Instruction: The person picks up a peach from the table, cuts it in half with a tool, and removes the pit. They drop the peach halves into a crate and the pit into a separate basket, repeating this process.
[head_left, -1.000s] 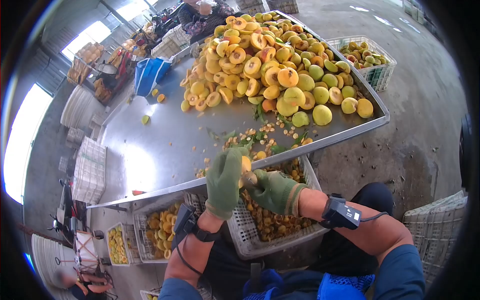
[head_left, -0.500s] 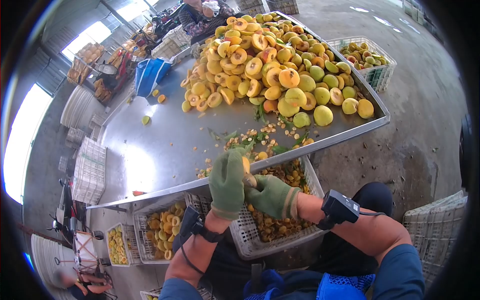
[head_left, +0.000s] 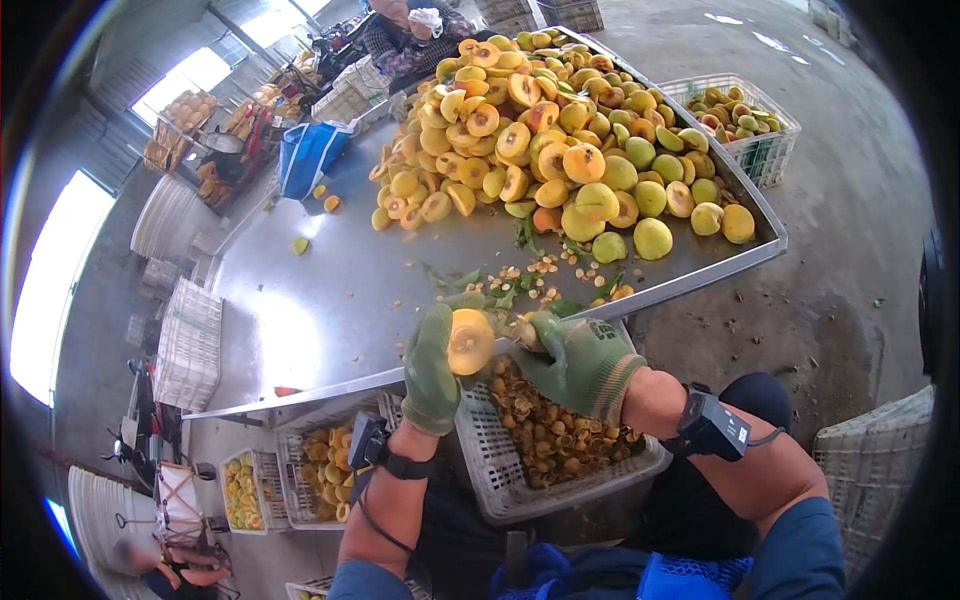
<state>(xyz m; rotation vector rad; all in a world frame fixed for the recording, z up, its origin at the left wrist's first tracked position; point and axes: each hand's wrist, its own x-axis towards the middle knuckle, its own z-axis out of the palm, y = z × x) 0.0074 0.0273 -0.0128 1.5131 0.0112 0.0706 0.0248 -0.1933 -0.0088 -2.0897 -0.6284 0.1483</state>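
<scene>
My left hand, in a green glove, is closed around the edge of a yellow peach half, cut face toward me. Just to its right, my gloved right hand has its fingers curled round a small brownish thing, too blurred to name. Both hands are over the front edge of the metal table. Below them stands a light plastic crate with brown-yellow scraps and pits. Loose pits and green leaves lie on the table beyond my hands.
A big heap of whole and halved peaches covers the table's far right. A blue-white bag lies at the far left edge. Crates of fruit stand lower left, another crate right. A person is behind the heap.
My hands have moved apart, the right one to the right with the small brownish thing. The peach half now shows its cut face in my left hand. The view has shifted slightly.
</scene>
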